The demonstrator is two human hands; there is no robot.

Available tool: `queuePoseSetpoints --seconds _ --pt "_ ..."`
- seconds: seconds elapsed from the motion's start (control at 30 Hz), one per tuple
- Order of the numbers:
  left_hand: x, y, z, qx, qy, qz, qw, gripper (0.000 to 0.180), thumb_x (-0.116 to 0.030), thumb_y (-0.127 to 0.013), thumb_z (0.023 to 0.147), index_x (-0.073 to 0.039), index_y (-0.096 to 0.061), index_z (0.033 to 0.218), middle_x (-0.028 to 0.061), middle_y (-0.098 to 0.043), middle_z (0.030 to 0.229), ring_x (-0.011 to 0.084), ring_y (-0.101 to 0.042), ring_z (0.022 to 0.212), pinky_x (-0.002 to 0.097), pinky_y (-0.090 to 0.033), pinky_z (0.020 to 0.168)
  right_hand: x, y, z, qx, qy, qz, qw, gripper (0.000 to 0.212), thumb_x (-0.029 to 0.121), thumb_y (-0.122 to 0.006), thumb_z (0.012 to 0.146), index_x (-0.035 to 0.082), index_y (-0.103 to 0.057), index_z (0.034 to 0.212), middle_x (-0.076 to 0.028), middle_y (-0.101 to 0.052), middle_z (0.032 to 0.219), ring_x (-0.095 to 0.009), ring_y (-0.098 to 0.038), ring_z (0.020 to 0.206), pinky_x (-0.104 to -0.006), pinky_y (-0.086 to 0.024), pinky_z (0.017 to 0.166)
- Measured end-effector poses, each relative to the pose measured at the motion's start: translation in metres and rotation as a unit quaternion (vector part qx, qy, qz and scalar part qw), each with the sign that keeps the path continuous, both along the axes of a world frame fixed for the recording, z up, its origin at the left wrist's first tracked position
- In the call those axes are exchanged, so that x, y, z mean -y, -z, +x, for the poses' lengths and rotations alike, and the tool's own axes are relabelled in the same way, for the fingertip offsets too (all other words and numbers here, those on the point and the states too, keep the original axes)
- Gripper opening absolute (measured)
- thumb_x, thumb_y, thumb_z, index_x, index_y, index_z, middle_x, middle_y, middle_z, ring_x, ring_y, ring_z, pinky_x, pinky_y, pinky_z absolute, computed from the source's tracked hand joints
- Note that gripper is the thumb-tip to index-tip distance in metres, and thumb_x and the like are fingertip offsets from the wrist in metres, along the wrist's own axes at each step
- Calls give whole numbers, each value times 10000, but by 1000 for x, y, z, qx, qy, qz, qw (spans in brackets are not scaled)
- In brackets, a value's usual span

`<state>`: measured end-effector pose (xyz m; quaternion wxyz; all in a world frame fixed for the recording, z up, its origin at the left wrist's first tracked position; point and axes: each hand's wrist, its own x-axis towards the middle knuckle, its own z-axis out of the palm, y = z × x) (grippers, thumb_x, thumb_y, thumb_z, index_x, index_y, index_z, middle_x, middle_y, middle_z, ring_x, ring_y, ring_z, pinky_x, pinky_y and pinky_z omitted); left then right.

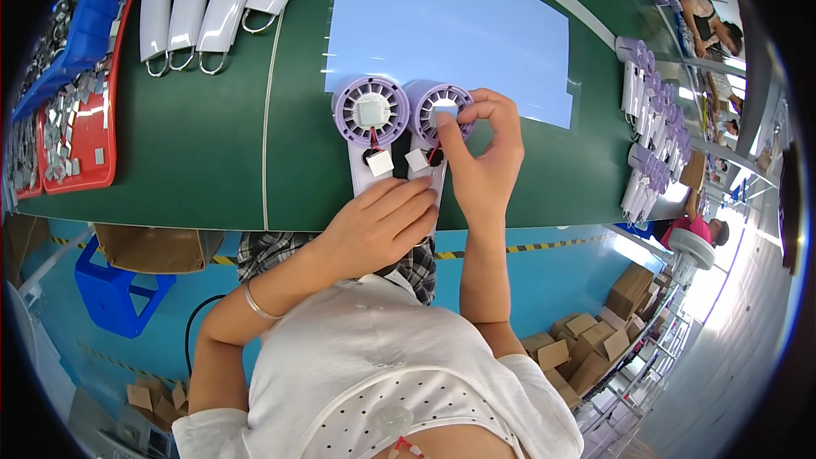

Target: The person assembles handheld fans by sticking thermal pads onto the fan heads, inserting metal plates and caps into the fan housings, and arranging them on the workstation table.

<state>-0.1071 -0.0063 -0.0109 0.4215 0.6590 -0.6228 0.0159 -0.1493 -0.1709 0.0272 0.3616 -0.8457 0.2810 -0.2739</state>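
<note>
Two handheld fans lie side by side near the table's front edge, their round lilac heads away from me. The left fan has a pale square piece in the middle of its slotted head; red wires run to a small white square block at the neck. A similar white block sits on the right fan. My right hand grips that right head, thumb pressed on its central pale square, fingers curled at the rim. My left hand lies flat across the white handles, fingers stretched and together, thumb hidden.
A light blue sheet covers the green table beyond the fans. More white-handled fans lie at far left, beside a red tray of small metal pieces and a blue bin. Several fans line the right side.
</note>
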Motion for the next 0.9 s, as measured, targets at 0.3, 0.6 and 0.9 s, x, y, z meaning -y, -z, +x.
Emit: queuePoseSetpoints --seconds 0.3,0.6,0.9 --pt "-1 0 0 -4 5 19 1000 232 -85 -655 805 -8 -678 1022 122 -657 1157 271 -613 1176 395 -497 968 42 5 -20 137 87 255 953 97 -10 -691 898 0 -605 941 -76 -665 1012 -132 -614 950 -276 -489 875" --pt "0 3 -2 1 -1 -2 1000 247 -75 -699 762 -17 -705 1002 109 -665 1142 278 -622 1167 403 -516 931 189 52 -79 -34 244 -101 964 291 101 -683 875 24 -711 1153 -129 -661 1096 -279 -641 996 -380 -509 916" --pt "-2 3 -2 -1 -4 -8 1000 257 -64 -726 751 -27 -706 1004 104 -665 1150 279 -626 1171 411 -513 936 193 53 -82 -115 213 -194 951 254 150 -682 908 85 -767 1138 -110 -646 1131 -297 -573 1071 -404 -481 938"
